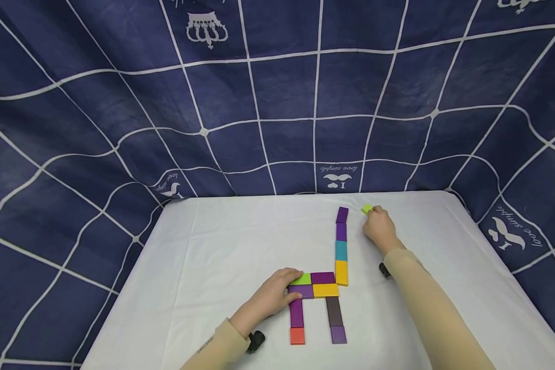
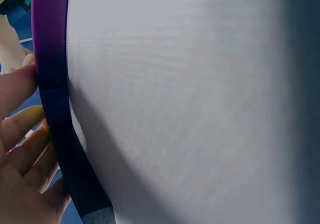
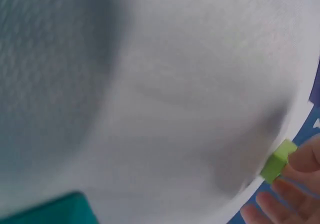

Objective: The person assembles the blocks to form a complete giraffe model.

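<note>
My right hand (image 1: pixel 380 228) pinches a small lime-green block (image 1: pixel 366 208) near the back of the table, right of the column's top. The right wrist view shows that block (image 3: pixel 278 160) between thumb and fingers. My left hand (image 1: pixel 270 293) rests at the left end of a flat figure of coloured blocks. Its fingertips touch a green block (image 1: pixel 301 279), and its thumb lies on the purple block (image 1: pixel 301 291) below. Beside these lie a dark purple block (image 1: pixel 322 278) and a yellow block (image 1: pixel 326 290). In the left wrist view the fingers look fairly straight.
A column of yellow (image 1: pixel 341 273), blue (image 1: pixel 341 251) and two purple blocks rises at the figure's right. Two legs run toward me, ending in a red block (image 1: pixel 297 336) and a purple block (image 1: pixel 338 334). Behind the white table (image 1: pixel 222 246) hangs a navy curtain (image 1: pixel 287 139).
</note>
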### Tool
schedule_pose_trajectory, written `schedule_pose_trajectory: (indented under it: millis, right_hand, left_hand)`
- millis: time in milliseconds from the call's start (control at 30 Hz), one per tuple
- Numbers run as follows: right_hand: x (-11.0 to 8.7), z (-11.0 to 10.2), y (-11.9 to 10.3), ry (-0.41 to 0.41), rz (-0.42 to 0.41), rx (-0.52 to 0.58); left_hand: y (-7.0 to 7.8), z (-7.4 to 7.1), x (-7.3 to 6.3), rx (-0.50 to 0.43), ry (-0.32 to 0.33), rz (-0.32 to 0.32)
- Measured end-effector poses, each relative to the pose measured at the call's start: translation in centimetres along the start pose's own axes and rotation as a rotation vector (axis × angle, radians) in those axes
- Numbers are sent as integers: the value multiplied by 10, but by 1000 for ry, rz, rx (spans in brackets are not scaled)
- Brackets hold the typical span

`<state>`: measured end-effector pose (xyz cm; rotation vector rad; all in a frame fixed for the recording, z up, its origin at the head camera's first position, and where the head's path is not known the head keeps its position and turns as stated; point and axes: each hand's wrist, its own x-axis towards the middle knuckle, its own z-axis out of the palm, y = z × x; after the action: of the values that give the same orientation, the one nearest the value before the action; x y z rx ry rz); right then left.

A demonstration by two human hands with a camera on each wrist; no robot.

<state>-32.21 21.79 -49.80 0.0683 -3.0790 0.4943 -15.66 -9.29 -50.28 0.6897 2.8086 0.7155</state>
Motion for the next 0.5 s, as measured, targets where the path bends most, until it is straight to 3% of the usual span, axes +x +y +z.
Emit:
schedule_pose_trajectory:
  millis: [133,500]
  right_hand:
    - [4,1,3,-127,24,-35]
    - [14,3,-8,-258,-5,30]
  left_hand:
    - [0,-1,0,-5,1,-4]
    - [-1,0,0,-10,-11,-17]
